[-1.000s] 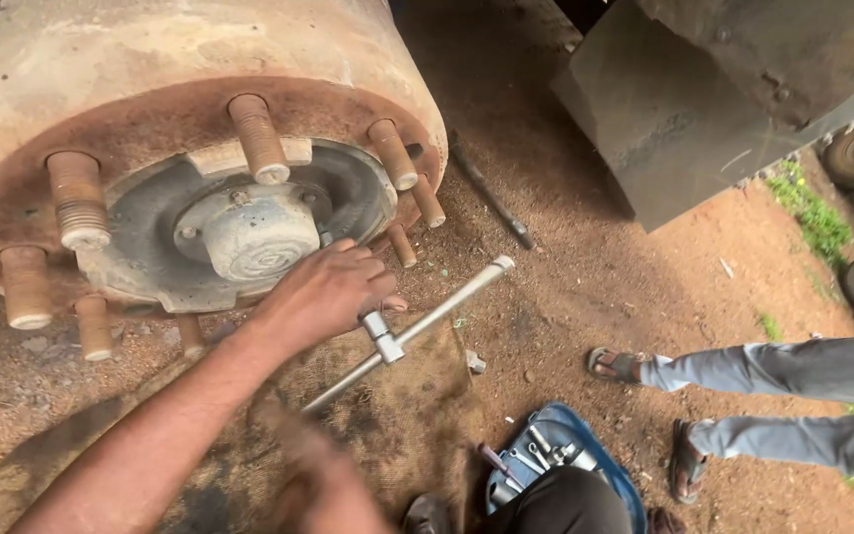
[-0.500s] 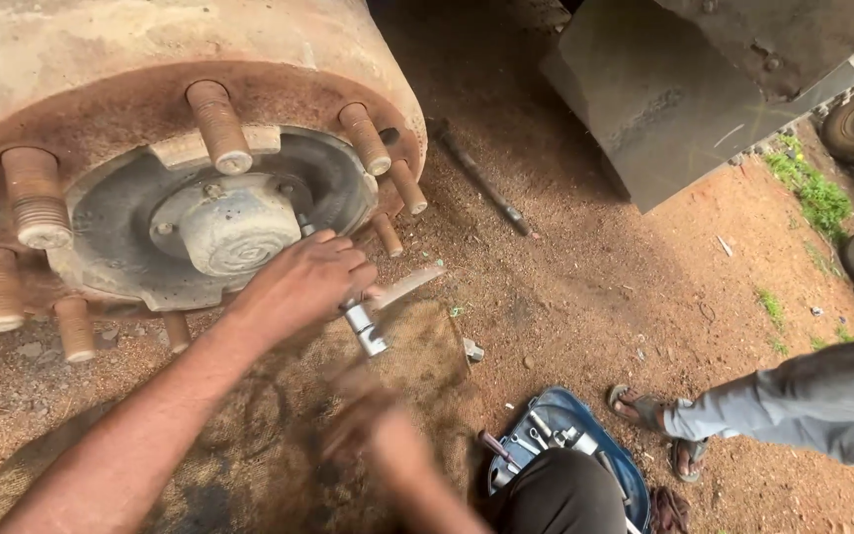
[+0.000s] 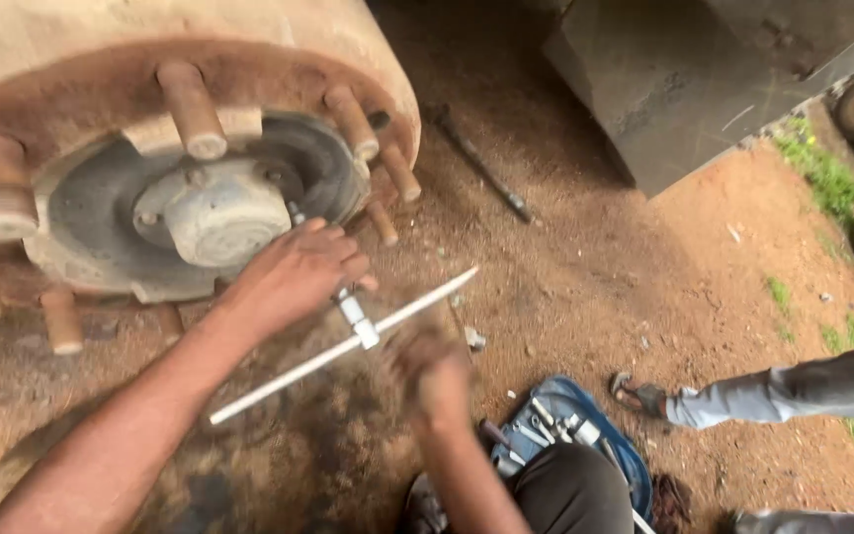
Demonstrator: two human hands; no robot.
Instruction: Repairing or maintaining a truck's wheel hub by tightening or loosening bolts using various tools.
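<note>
A large rusty wheel hub (image 3: 200,213) with several long studs fills the upper left. My left hand (image 3: 294,272) rests against the hub's lower right and grips the shaft of a silver T-bar socket wrench (image 3: 358,331). The wrench's cross bar slants from lower left to upper right over the dirt. My right hand (image 3: 437,371) is blurred just below the bar's right half, fingers curled close to it; I cannot tell whether it grips the bar.
A blue case of sockets and tools (image 3: 570,435) lies beside my knee. Another person's sandalled foot and grey trouser leg (image 3: 743,400) reach in from the right. A dark rod (image 3: 481,163) lies on the dirt, beside a metal vehicle body (image 3: 684,79).
The wrench's cross bar has swung round and now slants fully across below my left hand. My right hand has come up from the bottom to the bar. The other person's foot has shifted.
</note>
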